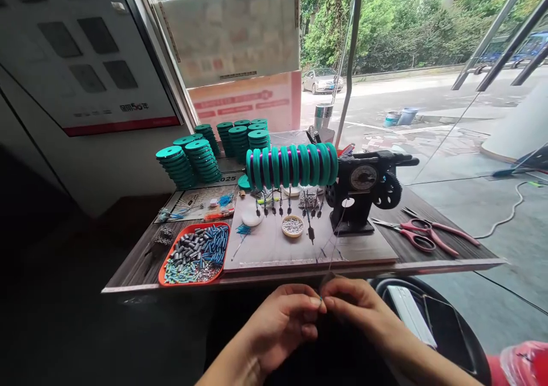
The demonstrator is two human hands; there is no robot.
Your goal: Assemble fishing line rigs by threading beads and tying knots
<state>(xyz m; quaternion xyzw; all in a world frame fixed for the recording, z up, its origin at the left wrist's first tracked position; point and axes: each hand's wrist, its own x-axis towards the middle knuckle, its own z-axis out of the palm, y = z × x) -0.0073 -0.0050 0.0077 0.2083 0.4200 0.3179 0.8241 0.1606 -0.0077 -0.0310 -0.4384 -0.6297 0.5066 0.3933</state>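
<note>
The two hands met in front of the near edge of the table, low in the middle of the view. The left hand (pixel 286 317) came from the lower left, with its thumb and index finger pressed together on a tiny blue-green piece (pixel 321 299), while its other fingers were curled loosely below. The right hand (pixel 359 309) came from the lower right, its thumb and index finger stretched toward the same piece, so the fingertips of both hands were almost touching; whether these right fingers were clamped on something, one cannot tell. A thin line (pixel 338 233) rose from the right fingers toward a black machine (pixel 355 189) with a dial, which stood on a pale board (pixel 274 254). From the machine's left side reached a row of green spools (pixel 291 166), and dark weights (pixel 311 234) hung under them. Below was a small round dish (pixel 293 236) of whitish pieces. Farther left, on the wooden table (pixel 137 260), lay an orange tray (pixel 161 273) with grey, blue and greenish small parts, and behind it stood stacks of green spools (pixel 201 160). On the right lay scissors (pixel 422 242) and pliers (pixel 451 230) with reddish handles.
</note>
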